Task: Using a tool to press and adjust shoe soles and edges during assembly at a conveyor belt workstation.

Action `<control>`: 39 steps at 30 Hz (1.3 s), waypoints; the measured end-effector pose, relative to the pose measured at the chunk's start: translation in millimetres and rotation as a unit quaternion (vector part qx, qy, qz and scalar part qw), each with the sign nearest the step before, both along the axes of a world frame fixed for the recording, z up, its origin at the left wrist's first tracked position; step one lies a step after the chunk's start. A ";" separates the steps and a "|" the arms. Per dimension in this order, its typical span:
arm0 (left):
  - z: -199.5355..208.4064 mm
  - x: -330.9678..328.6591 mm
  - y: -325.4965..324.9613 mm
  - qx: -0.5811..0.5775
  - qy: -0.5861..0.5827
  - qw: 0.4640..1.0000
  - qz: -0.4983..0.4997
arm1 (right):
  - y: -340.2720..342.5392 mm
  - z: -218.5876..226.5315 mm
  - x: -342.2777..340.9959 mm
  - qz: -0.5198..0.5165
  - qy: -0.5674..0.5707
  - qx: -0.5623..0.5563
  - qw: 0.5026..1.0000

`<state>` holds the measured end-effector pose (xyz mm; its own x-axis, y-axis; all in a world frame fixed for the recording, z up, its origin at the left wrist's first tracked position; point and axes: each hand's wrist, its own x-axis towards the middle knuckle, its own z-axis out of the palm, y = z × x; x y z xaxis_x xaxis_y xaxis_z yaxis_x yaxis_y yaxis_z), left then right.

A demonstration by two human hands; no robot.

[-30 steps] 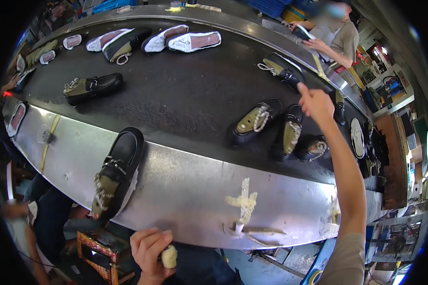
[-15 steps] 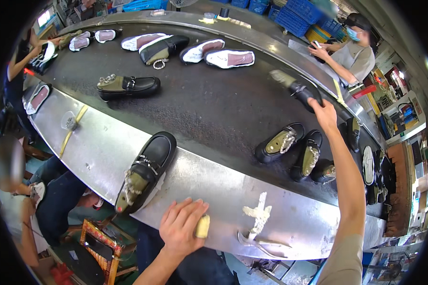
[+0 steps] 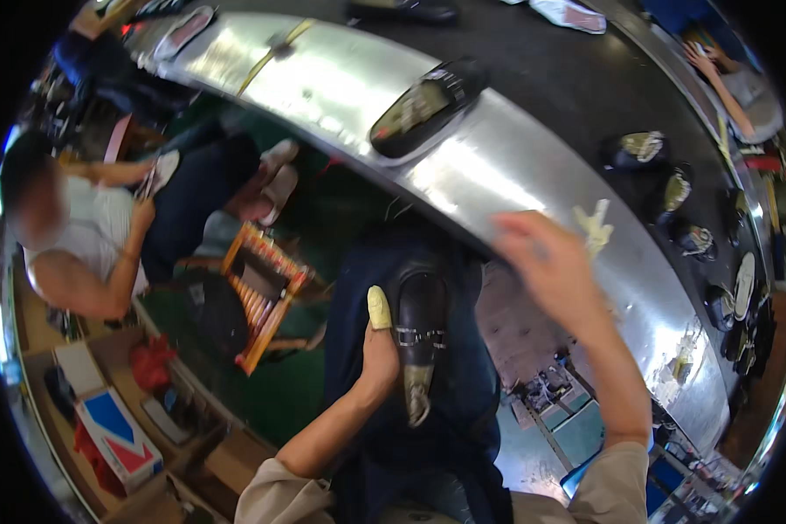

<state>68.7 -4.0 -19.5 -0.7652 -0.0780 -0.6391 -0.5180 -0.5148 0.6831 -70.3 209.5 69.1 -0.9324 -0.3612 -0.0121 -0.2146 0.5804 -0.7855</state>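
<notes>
A black loafer [image 3: 422,306] with a metal buckle strap and an olive heel end lies lengthwise on my dark-trousered lap. My left hand [image 3: 381,354] grips its left side, with the fingers hidden beneath it. A yellow wrap covers the upright thumb. My right hand [image 3: 550,266] is raised apart from the shoe, over the near edge of the metal bench [image 3: 533,166]; motion smears its fingers. Farther up on that bench rests another black loafer [image 3: 428,109] with an olive insole and a beaded chain.
Several dark shoes [image 3: 675,188] stand on the black belt [image 3: 576,87] to the right. Whitish residue [image 3: 594,229] marks the bench. A seated person [image 3: 96,227] holds a light shoe at left, near a wooden stool [image 3: 266,288] and a box [image 3: 118,441].
My view has tipped down toward my lap. The loafer my right hand held over the belt has come to my left hand; my right hand has drawn back and let go.
</notes>
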 end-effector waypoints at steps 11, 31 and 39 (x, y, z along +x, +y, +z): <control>-83.2 36.1 -25.1 0.025 -0.072 0.987 0.144 | 112.8 -59.4 67.5 -0.124 0.251 0.339 0.898; -45.6 5.7 -33.7 -0.407 0.287 0.854 -0.153 | -76.9 -105.0 90.5 -0.081 0.059 -0.081 0.992; -30.0 -2.1 -31.1 -0.307 0.178 0.926 -0.127 | -68.2 -95.8 95.3 -0.112 0.004 -0.069 0.991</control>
<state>66.6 -35.0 -49.5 -0.9624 -0.1323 -0.2372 -0.2545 0.1349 0.9576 25.0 141.3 -26.7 -0.9894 -0.1424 0.0300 -0.0983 0.5016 -0.8595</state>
